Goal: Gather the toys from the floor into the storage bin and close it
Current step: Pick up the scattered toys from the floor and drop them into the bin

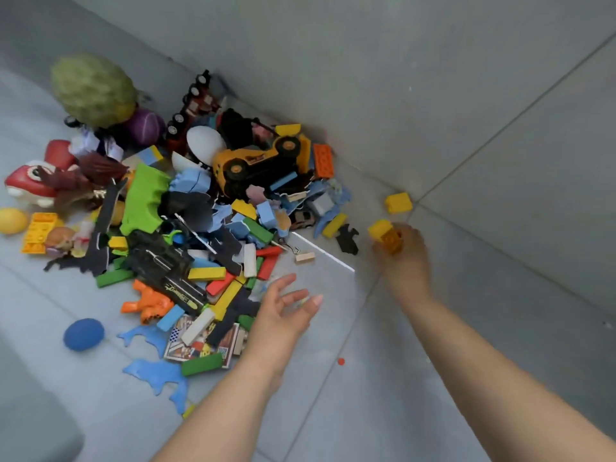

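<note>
Both forearms and hands (286, 315) are bare, no sleeves visible.

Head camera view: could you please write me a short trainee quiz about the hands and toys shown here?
1. True or false: the left hand is closed around a block.
2. What does the right hand hold? A) yellow bricks B) a blue ball C) a toy truck
3. Fill in: the lone yellow brick just beyond the right hand lies on the ____.

Key
1. False: it is open with fingers spread, holding nothing.
2. A
3. floor
</note>
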